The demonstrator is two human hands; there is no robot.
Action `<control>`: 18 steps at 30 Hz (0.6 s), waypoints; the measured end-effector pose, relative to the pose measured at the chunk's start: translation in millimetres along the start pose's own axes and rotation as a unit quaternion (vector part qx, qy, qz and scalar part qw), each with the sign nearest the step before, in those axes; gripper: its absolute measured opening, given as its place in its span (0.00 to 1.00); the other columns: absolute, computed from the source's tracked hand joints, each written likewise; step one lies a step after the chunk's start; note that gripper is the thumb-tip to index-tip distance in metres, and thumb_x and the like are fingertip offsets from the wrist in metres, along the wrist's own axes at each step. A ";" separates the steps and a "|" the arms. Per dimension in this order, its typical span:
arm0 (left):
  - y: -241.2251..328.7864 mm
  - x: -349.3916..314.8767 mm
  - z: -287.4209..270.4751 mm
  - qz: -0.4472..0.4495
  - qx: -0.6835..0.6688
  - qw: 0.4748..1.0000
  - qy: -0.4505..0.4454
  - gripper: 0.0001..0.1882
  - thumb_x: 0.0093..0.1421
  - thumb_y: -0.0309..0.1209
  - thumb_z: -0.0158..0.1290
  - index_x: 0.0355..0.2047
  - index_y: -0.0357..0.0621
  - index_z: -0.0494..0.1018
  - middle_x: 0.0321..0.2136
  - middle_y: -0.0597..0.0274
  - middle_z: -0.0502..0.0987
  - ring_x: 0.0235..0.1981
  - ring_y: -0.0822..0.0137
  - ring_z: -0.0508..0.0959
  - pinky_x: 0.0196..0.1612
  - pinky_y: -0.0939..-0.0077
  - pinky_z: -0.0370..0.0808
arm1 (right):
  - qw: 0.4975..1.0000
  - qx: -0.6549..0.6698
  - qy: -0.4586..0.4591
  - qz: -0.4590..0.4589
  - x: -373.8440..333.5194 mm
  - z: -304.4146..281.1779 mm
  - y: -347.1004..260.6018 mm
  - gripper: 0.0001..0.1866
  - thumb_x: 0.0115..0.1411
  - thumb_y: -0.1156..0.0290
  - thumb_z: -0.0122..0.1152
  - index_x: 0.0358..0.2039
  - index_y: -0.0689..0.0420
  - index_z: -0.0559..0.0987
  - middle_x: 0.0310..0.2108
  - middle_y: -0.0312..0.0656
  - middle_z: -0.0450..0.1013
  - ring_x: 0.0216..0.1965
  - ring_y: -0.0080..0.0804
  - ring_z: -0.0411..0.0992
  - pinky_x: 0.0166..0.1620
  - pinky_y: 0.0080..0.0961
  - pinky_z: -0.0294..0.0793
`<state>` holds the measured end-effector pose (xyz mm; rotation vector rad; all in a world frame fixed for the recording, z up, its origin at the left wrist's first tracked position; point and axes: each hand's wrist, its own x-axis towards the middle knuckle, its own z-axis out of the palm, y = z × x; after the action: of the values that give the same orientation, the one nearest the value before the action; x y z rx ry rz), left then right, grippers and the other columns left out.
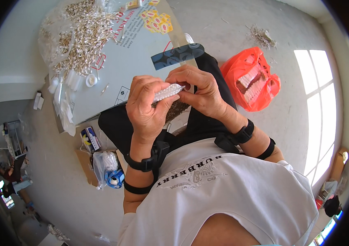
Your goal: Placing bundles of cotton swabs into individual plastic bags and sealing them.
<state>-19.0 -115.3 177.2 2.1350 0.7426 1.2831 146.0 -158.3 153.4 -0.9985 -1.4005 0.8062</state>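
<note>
Between my hands, above my lap, is a small bundle of white-tipped cotton swabs (167, 92) that seems to be in a clear bag. My left hand (145, 104) wraps its fingers and thumb round the bundle from the left. The fingertips of my right hand (201, 91) pinch together at the bundle's right end, where a clear edge shows. On the table to the left lies a large heap of loose cotton swabs (85, 35), partly in a clear plastic bag (55, 49). A dark patterned strip (177, 56) rests at the table's edge just beyond my hands.
Yellow-and-white labels (157, 21) lie scattered on the grey table (121, 69), near a small round white container (91, 80). A red plastic bag (232, 67) with packed bundles stands on the floor at right. A cardboard box (85, 162) sits at lower left; debris (262, 37) lies far right.
</note>
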 end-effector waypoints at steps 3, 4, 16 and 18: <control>-0.6 1.1 0.3 0.010 0.009 1.000 -0.008 0.17 0.41 0.22 0.69 0.31 0.39 0.75 0.30 0.59 0.76 0.34 0.57 0.76 0.37 0.68 0.75 | 1.000 -0.028 -0.009 0.002 -0.2 -0.5 -3.4 0.16 0.48 0.85 0.64 0.39 0.59 0.79 0.37 0.37 0.74 0.32 0.25 0.72 0.34 0.20 0.71; -1.0 1.2 0.5 0.010 0.009 1.000 -0.008 0.17 0.41 0.22 0.69 0.31 0.39 0.75 0.30 0.59 0.76 0.34 0.57 0.76 0.37 0.68 0.75 | 1.000 -0.028 -0.009 0.002 -0.3 -0.2 -4.0 0.16 0.48 0.85 0.64 0.39 0.59 0.79 0.37 0.37 0.74 0.32 0.25 0.72 0.34 0.20 0.71; 0.0 1.4 -5.0 -0.032 -0.029 0.998 -0.034 0.18 0.40 0.19 0.68 0.33 0.40 0.75 0.29 0.60 0.76 0.33 0.58 0.75 0.36 0.69 0.75 | 0.999 -0.013 -0.031 0.022 -1.8 -4.6 -2.9 0.15 0.47 0.84 0.67 0.37 0.60 0.79 0.38 0.36 0.76 0.31 0.22 0.69 0.34 0.18 0.68; 1.4 5.5 -8.5 -0.004 0.005 0.999 -0.040 0.19 0.40 0.18 0.67 0.34 0.40 0.75 0.30 0.60 0.76 0.34 0.58 0.76 0.37 0.69 0.75 | 0.999 -0.012 -0.006 0.030 -1.3 -5.4 -3.0 0.13 0.48 0.82 0.68 0.36 0.60 0.79 0.34 0.37 0.75 0.29 0.25 0.70 0.33 0.20 0.71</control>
<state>-24.2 -111.1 185.0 2.1760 0.7257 1.1852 151.0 -161.1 156.1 -1.0594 -1.3983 0.8421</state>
